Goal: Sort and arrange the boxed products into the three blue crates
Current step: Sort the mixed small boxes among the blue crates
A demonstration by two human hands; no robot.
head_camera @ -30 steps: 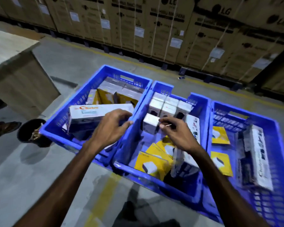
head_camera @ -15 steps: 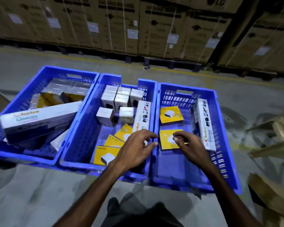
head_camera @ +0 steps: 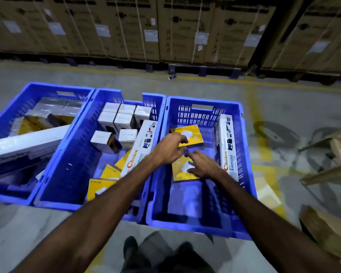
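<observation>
Head view: two flat yellow boxes lie in your right-hand blue crate. The far yellow box sits just under your left hand, fingers curled at its near edge. Your right hand rests, fingers spread, on the near yellow box. A long white box leans along the crate's right wall.

Your two forearms are bare all the way into the picture's lower edge, with no sleeves, watch or gloves on your left hand or right hand; below them you wear dark trousers and dark shoes
</observation>
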